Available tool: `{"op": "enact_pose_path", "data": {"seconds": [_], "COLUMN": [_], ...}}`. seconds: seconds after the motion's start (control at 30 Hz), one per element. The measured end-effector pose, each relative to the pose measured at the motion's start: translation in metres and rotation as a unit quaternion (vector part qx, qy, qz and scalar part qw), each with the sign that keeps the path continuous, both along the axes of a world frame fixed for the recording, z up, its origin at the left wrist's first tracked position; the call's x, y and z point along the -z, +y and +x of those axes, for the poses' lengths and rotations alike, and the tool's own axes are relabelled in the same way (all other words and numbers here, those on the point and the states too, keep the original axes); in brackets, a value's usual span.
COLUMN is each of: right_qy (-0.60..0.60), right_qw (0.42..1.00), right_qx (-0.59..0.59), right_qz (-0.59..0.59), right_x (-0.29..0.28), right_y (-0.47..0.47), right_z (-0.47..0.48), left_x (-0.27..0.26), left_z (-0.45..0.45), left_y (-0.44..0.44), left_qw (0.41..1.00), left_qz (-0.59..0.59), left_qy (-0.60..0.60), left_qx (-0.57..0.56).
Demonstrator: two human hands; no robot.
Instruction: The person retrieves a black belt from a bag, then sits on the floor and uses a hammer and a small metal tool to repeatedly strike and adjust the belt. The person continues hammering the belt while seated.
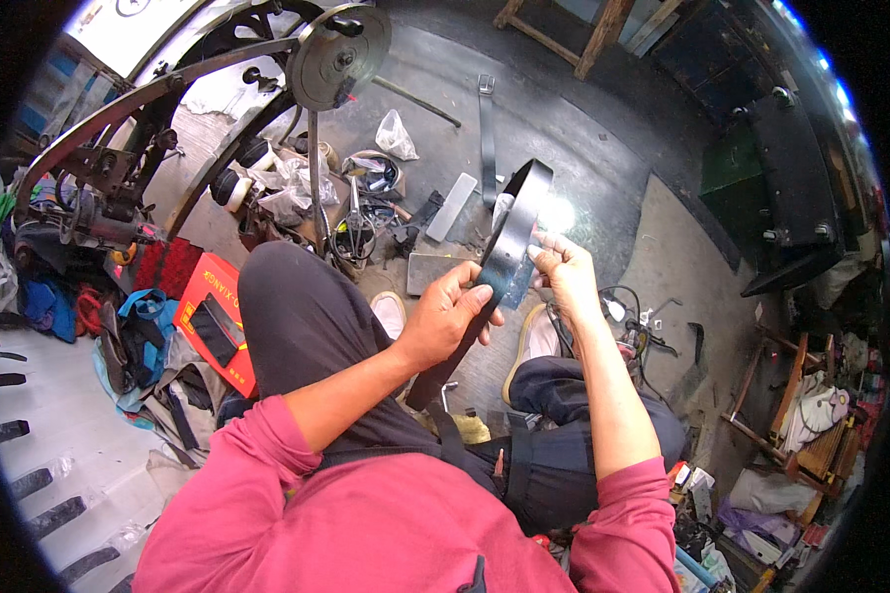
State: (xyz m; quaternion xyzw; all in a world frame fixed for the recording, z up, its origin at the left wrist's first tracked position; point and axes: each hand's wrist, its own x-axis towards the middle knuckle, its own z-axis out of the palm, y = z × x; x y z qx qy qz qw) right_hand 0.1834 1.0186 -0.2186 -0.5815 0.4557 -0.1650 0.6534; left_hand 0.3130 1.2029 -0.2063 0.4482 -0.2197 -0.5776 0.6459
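A black leather belt (518, 215) is bent into a loop in front of me, one length running down toward my lap. My left hand (449, 307) grips it between thumb and fingers at the near side of the loop. My right hand (564, 267) pinches at the belt's right edge, thumb on top, with its other fingertips partly hidden. Beside those fingers, a bluish see-through piece (518, 287) shows against the belt; I cannot tell if it is attached. Another black belt with a metal buckle (486, 85) lies flat on the floor beyond.
A hand-wheel sewing machine (341, 55) stands at upper left. Pliers (354, 219), bags and a whetstone-like grey block (451, 207) lie on the floor. A phone (216, 330) rests on a red box (211, 296) by my left knee. A wooden folding stool (786, 400) is at right.
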Motion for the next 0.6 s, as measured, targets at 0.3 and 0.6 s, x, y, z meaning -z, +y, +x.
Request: {"op": "enact_pose_path", "data": {"seconds": [0.3,0.6], "right_qy": [-0.141,-0.004], "right_qw": [0.975,0.859], "right_qx": [0.058,-0.145], "right_qz": [-0.162,-0.491], "right_x": [-0.046,-0.019], "right_y": [0.01,0.055], "right_z": [-0.027,-0.028], "left_x": [-0.007,-0.002], "left_z": [0.035,0.026], "left_y": [0.002,0.005], "left_qw": [0.988,0.996], "left_qz": [-0.039,-0.012], "left_qy": [0.016,0.028], "left_qx": [-0.151,-0.085]}}
